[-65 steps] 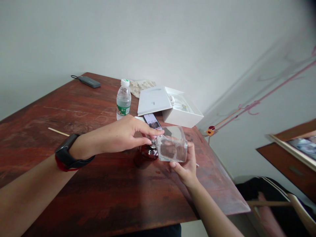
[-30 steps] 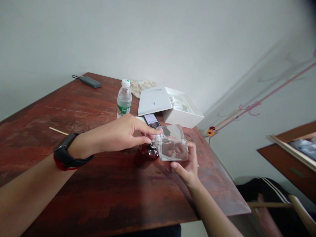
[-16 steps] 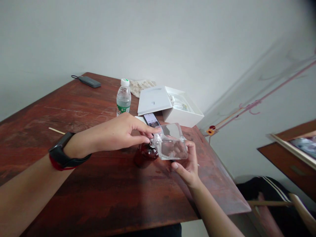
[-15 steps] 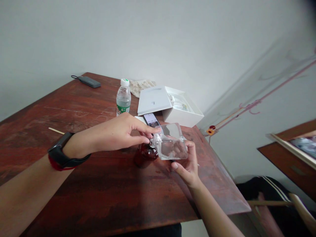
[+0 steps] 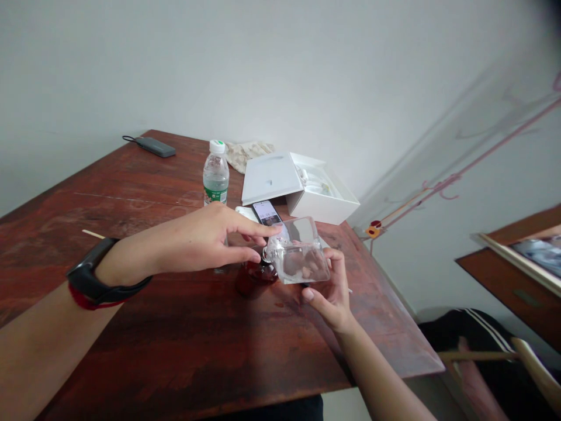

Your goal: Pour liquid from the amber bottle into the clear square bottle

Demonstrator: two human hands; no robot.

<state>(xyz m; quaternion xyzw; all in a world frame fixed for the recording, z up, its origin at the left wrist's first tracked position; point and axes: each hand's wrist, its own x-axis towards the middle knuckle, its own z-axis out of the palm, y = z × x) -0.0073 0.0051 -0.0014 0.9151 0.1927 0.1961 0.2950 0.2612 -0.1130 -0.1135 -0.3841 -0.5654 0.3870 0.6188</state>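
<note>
My right hand (image 5: 329,289) grips a clear square glass bottle (image 5: 302,252) lying on its side above the wooden table (image 5: 175,339). At the bottle's neck, thumb and forefinger of my left hand (image 5: 205,240) pinch a small clear stopper (image 5: 268,254). A black watch sits on my left wrist. Just under the neck, a small dark red glass vessel (image 5: 259,271) stands on the table.
A water bottle (image 5: 215,173) with a green label stands behind my left hand. A phone (image 5: 266,213) lies next to an open white box (image 5: 302,186). A grey power bank (image 5: 153,145) and a cloth (image 5: 248,152) are at the back. A thin stick (image 5: 93,234) lies at left.
My view has shifted slightly. Both hands have stayed at the glass bottle, which has tipped a little more. My left arm has drawn back a bit.
</note>
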